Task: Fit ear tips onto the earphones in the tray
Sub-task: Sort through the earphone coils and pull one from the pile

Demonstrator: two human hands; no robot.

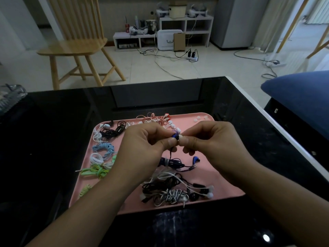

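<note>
A pink tray (222,175) lies on the black table and holds several bundled earphones. Above its middle, my left hand (142,145) pinches a blue earbud (175,135) between thumb and fingers. My right hand (210,139) pinches a white ear tip (180,138) right against that earbud. The blue earphone's dark cable hangs down to its bundle (170,162), and its second blue earbud (195,159) lies on the tray. Loose white ear tips (197,119) sit in the tray's far right corner.
Green (96,171), light blue (105,147), white, black and red-white (156,118) earphone bundles fill the tray's left and far sides; black and striped ones (170,195) lie near its front edge. A wooden chair (76,43) stands beyond the table, a blue cushion (302,97) to the right.
</note>
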